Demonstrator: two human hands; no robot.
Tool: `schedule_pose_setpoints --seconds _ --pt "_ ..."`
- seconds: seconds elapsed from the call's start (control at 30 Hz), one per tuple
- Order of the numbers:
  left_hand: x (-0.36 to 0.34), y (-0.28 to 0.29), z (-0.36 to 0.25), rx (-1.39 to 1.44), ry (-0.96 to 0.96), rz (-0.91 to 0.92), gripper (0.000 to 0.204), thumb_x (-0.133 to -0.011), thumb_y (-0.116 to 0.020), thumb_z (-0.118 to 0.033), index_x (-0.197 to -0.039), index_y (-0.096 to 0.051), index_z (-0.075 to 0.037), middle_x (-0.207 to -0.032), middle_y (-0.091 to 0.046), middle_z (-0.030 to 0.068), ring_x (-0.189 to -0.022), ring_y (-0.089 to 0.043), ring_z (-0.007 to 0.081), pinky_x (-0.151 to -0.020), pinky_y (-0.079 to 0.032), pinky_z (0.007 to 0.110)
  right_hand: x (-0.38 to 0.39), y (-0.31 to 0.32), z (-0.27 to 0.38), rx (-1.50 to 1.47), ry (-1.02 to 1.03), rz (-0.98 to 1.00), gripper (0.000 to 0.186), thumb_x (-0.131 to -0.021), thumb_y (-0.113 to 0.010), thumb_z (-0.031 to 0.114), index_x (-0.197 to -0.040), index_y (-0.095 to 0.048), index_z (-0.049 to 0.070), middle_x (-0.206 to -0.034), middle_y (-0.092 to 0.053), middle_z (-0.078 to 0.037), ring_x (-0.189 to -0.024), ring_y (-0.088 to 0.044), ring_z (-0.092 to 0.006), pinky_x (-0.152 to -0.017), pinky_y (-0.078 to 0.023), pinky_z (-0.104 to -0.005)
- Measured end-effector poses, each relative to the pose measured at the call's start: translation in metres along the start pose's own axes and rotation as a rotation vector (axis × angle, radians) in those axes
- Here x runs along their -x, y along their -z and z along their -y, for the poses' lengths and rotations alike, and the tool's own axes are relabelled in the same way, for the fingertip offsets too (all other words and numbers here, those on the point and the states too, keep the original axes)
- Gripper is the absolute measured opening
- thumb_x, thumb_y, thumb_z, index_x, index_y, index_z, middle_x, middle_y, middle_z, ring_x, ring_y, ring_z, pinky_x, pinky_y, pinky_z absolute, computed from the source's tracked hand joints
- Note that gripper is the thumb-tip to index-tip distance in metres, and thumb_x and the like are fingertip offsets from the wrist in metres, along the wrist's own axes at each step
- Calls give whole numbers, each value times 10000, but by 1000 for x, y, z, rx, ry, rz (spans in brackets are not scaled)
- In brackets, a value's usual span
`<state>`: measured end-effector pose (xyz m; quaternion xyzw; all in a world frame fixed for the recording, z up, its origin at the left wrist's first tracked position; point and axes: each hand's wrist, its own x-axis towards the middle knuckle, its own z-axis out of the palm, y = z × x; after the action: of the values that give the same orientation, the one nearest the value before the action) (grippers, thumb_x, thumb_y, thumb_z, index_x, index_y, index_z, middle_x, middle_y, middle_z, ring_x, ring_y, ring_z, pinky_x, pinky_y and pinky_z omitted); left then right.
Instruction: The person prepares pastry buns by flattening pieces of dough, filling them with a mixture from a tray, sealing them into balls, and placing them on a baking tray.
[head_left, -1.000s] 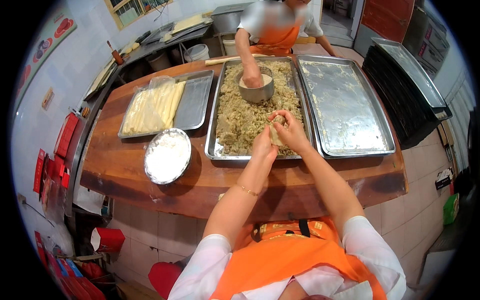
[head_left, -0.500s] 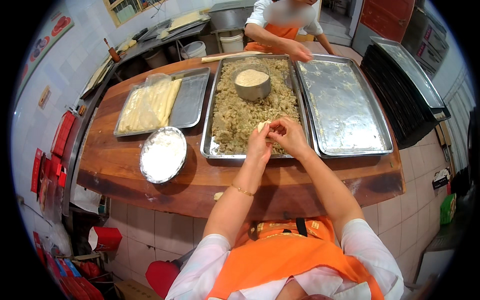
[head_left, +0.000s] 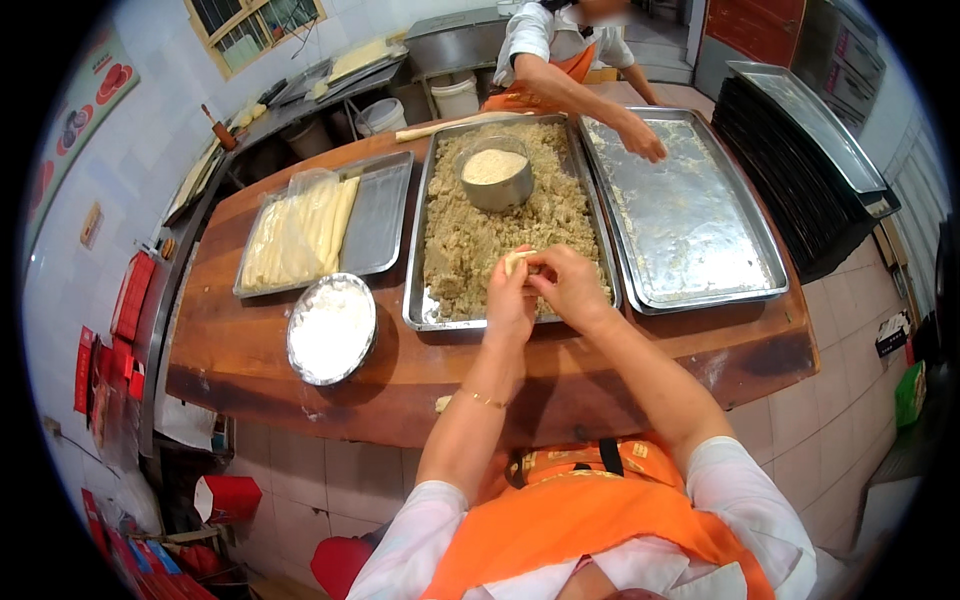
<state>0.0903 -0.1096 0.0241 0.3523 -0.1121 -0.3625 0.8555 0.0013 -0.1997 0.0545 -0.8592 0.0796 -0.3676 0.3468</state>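
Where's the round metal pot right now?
In the head view, the pot stands amid the crumbly mix in the middle tray, toward its far end, beyond the left hand and right hand.

Seeing stack of blk trays (head_left: 795, 190) at R, red door (head_left: 757, 30) far R, wht bucket (head_left: 455, 98) on far side, yellow-framed window (head_left: 258, 32) far L; also spotting poster (head_left: 85, 112) w/ red pics at L, red boxes (head_left: 131, 295) at L, green pkg (head_left: 910, 395) at R.
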Motion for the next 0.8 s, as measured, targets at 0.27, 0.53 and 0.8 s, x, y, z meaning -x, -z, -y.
schedule_pose_setpoints --seconds 0.27,0.53,0.8 --pt "-20 0 10 274 79 -94 543 -1092 -337 -456 -1111 -599 20 -1080 -656 169 -987 -649 269 -884 -567 406 -5 4 17 -119 -74 59 247 -831 -757 26 -1073 -706 30 -984 -703 -105 -849 -703 -205 -730 -564 -311" --pt "-18 15 17 620 285 -208 299 -1037 -547 -367 -1032 -617 -76 -994 -668 116 -929 -663 262 -842 -587 442 -9 21 5 -2 -10 156 384 -875 -689 81 -1256 -685 127 -1295 -564 -128 -1166 -573 -276 -975 -491 -390" --pt "-24 19 25 612 238 -283 305 -968 -671 -387 -939 -601 -92 -823 -634 65 -761 -642 226 -713 -594 354 5 -14 -20 -220 -158 283 481 -947 -630 229 -1370 -577 9 -1428 -527 -251 -1280 -555 -352 -1072 -445 -390"
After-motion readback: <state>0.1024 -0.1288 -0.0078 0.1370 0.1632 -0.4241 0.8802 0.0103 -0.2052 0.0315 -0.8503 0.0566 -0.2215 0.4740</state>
